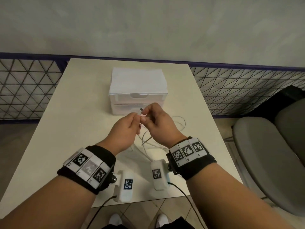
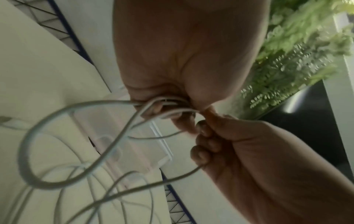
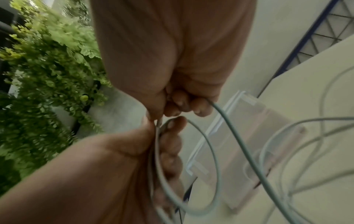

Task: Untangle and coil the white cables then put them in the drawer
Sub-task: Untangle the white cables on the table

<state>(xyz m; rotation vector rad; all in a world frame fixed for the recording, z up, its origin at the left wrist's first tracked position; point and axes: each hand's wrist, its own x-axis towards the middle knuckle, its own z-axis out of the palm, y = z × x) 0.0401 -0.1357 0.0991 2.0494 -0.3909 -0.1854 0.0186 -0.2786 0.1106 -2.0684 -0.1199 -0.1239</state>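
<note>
Mid-step: winding thin white cables, both hands raised just above a cream rectangular table. Left hand closed round a small bundle of turns, fingers curled over several strands (clearest from the left wrist view, strands crossing under the curled fingers). Right hand pinching the cable's plug end between thumb and forefinger, lower fingers folded round a trailing run. Hands touching at the fingertips, right hand at 3 o'clock of the left. Best handling, by judgement: keep the left grip firm enough to stop the finished turns springing open, feed slack with the right in even loops of one size, lay each turn flat beside the last, avoid twisting against the cable's natural curl. Loose remainder hanging from the grips toward 6 o'clock, pooling on the table in overlapping loops, some spreading out at 3 o'clock of the hands; still crossed in places, so probably not fully untangled (number of separate cables cannot be told). White translucent plastic two-drawer box at 12 o'clock of the hands, just beyond the fingertips, both drawers apparently closed. Coiling seemingly at an early stage, stowing not yet begun.
</note>
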